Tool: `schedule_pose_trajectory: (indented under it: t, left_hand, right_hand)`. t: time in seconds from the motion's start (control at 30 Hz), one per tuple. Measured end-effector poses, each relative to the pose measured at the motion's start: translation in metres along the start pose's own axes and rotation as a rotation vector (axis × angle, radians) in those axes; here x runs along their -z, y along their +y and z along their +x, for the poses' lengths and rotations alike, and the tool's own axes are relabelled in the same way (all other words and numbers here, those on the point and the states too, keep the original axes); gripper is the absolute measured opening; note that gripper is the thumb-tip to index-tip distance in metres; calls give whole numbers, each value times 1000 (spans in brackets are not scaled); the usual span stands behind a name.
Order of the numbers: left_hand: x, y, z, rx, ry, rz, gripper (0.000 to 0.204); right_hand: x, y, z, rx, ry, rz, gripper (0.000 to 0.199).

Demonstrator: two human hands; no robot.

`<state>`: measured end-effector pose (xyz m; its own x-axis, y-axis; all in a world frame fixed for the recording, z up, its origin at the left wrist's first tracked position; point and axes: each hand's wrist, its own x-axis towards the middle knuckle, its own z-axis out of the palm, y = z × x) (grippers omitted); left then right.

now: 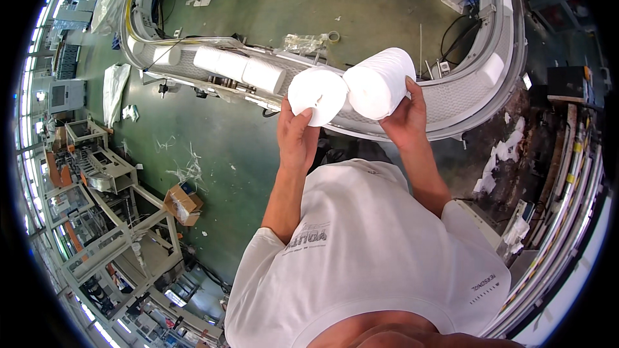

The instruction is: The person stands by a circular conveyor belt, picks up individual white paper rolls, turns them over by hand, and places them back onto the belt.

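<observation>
My left hand point(296, 134) is closed on a white paper roll point(317, 90), its thumb against the round end face that is turned up. In my right hand point(409, 117) is a second white paper roll point(382, 82), tilted, with the fingers and thumb around its right side and lower end. The two rolls meet or nearly touch at their facing edges. Both are held above the near stretch of a curved conveyor belt point(445, 108). Left of my left hand, more white rolls point(263, 76) lie on their sides in a row on the belt.
Another roll point(491, 69) lies on the belt's right bend. A tape roll point(333, 37) and clear plastic are on the floor beyond the conveyor. A cardboard box point(183, 205) and machine frames point(122, 219) stand at left. Scraps of white paper point(501, 154) litter the right side.
</observation>
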<state>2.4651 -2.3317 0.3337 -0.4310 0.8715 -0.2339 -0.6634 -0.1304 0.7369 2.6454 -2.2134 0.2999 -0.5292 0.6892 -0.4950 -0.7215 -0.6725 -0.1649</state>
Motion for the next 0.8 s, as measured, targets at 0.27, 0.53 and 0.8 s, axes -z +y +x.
schedule_pose_trajectory:
  t: [0.27, 0.53, 0.8]
  left_hand:
    - [3, -7, 2, -58, 7, 36, 65]
    - [6, -15, 4, -105, 75, 154, 73]
    - [32, -21, 1, -62, 118, 74, 68]
  right_hand:
    - [4, 2, 2, 32, 0, -28, 59]
    - [17, 2, 2, 104, 32, -41, 54]
    - [61, -6, 11, 113, 145, -109, 50]
